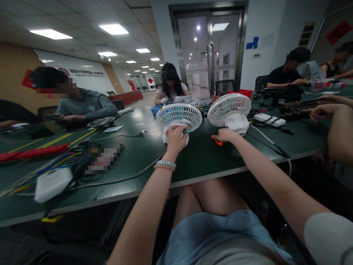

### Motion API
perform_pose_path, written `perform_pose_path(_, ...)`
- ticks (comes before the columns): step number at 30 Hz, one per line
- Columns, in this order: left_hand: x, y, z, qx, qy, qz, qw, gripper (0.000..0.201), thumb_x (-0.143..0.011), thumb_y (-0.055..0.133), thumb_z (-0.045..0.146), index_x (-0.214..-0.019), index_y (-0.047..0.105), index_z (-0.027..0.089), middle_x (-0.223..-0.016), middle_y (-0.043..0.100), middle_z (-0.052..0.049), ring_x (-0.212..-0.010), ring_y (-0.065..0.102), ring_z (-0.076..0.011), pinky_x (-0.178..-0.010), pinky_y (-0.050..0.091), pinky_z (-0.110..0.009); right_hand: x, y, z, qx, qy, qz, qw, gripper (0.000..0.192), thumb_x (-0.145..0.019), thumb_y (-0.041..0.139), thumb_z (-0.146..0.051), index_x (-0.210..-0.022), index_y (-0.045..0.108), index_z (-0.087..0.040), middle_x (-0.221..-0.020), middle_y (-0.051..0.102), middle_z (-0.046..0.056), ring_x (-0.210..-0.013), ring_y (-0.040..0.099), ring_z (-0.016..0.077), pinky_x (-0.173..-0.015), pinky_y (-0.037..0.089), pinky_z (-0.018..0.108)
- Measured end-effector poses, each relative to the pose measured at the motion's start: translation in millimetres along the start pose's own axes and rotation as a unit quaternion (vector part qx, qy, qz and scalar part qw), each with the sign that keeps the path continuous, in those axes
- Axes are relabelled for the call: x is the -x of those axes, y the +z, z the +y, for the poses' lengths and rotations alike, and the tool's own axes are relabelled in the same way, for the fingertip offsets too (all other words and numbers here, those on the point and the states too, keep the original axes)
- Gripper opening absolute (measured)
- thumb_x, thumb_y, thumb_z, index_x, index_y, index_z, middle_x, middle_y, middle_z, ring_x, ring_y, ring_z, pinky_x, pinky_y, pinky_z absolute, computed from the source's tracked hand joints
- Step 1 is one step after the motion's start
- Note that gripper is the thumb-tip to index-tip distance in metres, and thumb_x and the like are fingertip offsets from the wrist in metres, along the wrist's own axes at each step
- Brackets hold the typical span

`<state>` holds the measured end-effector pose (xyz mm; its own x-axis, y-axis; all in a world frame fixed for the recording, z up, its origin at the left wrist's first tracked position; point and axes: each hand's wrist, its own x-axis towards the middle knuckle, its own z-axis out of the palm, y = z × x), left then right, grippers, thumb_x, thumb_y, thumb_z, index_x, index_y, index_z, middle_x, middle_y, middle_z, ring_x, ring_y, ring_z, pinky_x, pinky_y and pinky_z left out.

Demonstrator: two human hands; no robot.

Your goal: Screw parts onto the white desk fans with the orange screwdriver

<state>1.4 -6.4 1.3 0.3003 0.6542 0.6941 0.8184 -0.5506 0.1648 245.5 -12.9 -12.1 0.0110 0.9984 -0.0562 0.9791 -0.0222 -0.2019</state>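
Observation:
Two white desk fans stand on the green table. My left hand (175, 139) is at the base of the left fan (179, 113), its fingers closed on a small teal piece (186, 131) that looks like a tool handle. The rest of that piece is hidden, and whether the fingers also press the fan I cannot tell. My right hand (224, 135) grips a screwdriver (218, 142) with an orange handle, its thin dark shaft pointing left and up. That hand is just in front of the right fan (230, 108), whose cage is tilted back.
A grey cable (127, 181) runs along the table (201, 162) near its front edge. To the left lie a white box (53, 184) and tangled wires. A white power strip (269, 120) lies to the right. Co-workers sit around; another person's hand (320, 111) reaches in at right.

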Motion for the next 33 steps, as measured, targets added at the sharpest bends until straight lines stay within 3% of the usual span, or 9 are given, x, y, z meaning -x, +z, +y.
perform_pose_path(2, 0.1, 0.5, -0.5, -0.002, 0.001, 0.001, 1.0, 0.029, -0.078, 0.053, 0.028, -0.105, 0.061, 0.029, -0.101, 0.065, -0.002, -0.107, 0.045, -0.0245, -0.092, 0.027, -0.043, 2.9, 0.1, -1.9, 0.0, 0.004, 0.042, 0.999, 0.052, -0.081, 0.045, -0.053, -0.098, 0.064, -0.009, -0.094, 0.065, 0.018, -0.085, 0.061, 0.0236, -0.066, 0.042, 0.028)
perform_pose_path(5, -0.1, 1.5, -0.7, -0.007, -0.002, 0.0, 1.0, 0.029, -0.077, 0.054, 0.027, -0.105, 0.061, 0.029, -0.102, 0.065, -0.002, -0.106, 0.045, -0.0249, -0.092, 0.028, -0.043, 12.7, -0.1, -12.4, 0.008, -0.012, 0.155, 0.988, 0.038, -0.086, 0.04, -0.04, -0.102, 0.062, -0.014, -0.096, 0.064, 0.014, -0.088, 0.059, 0.0219, -0.07, 0.041, 0.029)
perform_pose_path(8, -0.1, 2.2, -0.2, -0.005, 0.001, 0.006, 1.0, 0.031, -0.075, 0.055, 0.026, -0.105, 0.06, 0.029, -0.101, 0.066, -0.001, -0.106, 0.046, -0.0252, -0.092, 0.028, -0.044, 22.8, 2.0, -28.6, 0.047, -0.142, 0.223, 0.963, 0.031, -0.087, 0.036, -0.026, -0.1, 0.062, -0.015, -0.096, 0.064, 0.011, -0.094, 0.054, 0.0211, -0.078, 0.039, 0.03)
perform_pose_path(10, 0.2, 1.8, 0.4, 0.001, 0.002, 0.012, 1.0, 0.034, -0.073, 0.056, 0.026, -0.107, 0.059, 0.028, -0.101, 0.066, -0.001, -0.105, 0.047, -0.0255, -0.091, 0.028, -0.044, 25.2, 5.1, -38.9, 0.077, -0.228, 0.219, 0.946, 0.03, -0.086, 0.037, -0.02, -0.1, 0.063, -0.015, -0.097, 0.064, 0.011, -0.1, 0.05, 0.0217, -0.082, 0.037, 0.031)
perform_pose_path(12, 0.9, 0.7, 0.8, 0.006, 0.006, 0.02, 1.0, 0.038, -0.071, 0.057, 0.025, -0.109, 0.057, 0.028, -0.102, 0.065, -0.001, -0.105, 0.048, -0.0255, -0.091, 0.029, -0.043, 23.0, 8.4, -46.8, 0.104, -0.26, 0.206, 0.938, 0.031, -0.086, 0.037, -0.018, -0.101, 0.063, -0.015, -0.1, 0.063, 0.012, -0.104, 0.046, 0.0231, -0.083, 0.035, 0.034)
perform_pose_path(16, 2.5, -1.8, 0.6, 0.014, 0.018, 0.04, 0.999, 0.046, -0.069, 0.056, 0.022, -0.114, 0.053, 0.027, -0.108, 0.063, -0.001, -0.106, 0.049, -0.0244, -0.091, 0.031, -0.04, 11.4, 12.9, -56.3, 0.155, -0.253, 0.198, 0.934, 0.032, -0.086, 0.036, -0.015, -0.098, 0.065, -0.015, -0.104, 0.061, 0.014, -0.105, 0.043, 0.0253, -0.083, 0.033, 0.038)
perform_pose_path(23, 3.4, -2.1, -1.1, 0.031, 0.017, 0.06, 0.998, 0.048, -0.068, 0.054, 0.02, -0.116, 0.05, 0.024, -0.107, 0.061, -0.002, -0.105, 0.05, -0.0236, -0.091, 0.033, -0.038, 1.8, 19.0, -66.0, 0.189, -0.279, 0.166, 0.927, 0.036, -0.084, 0.037, -0.011, -0.109, 0.063, -0.018, -0.11, 0.058, 0.013, -0.109, 0.04, 0.0264, -0.086, 0.029, 0.043)
perform_pose_path(33, 3.1, -3.1, -1.9, 0.044, 0.013, 0.053, 0.998, 0.048, -0.069, 0.054, 0.022, -0.117, 0.049, 0.022, -0.107, 0.061, -0.003, -0.104, 0.051, -0.0235, -0.091, 0.034, -0.039, -3.1, 21.7, -61.8, 0.195, -0.268, 0.132, 0.934, 0.037, -0.085, 0.038, -0.015, -0.11, 0.064, -0.023, -0.117, 0.052, 0.013, -0.114, 0.035, 0.0292, -0.091, 0.025, 0.05)
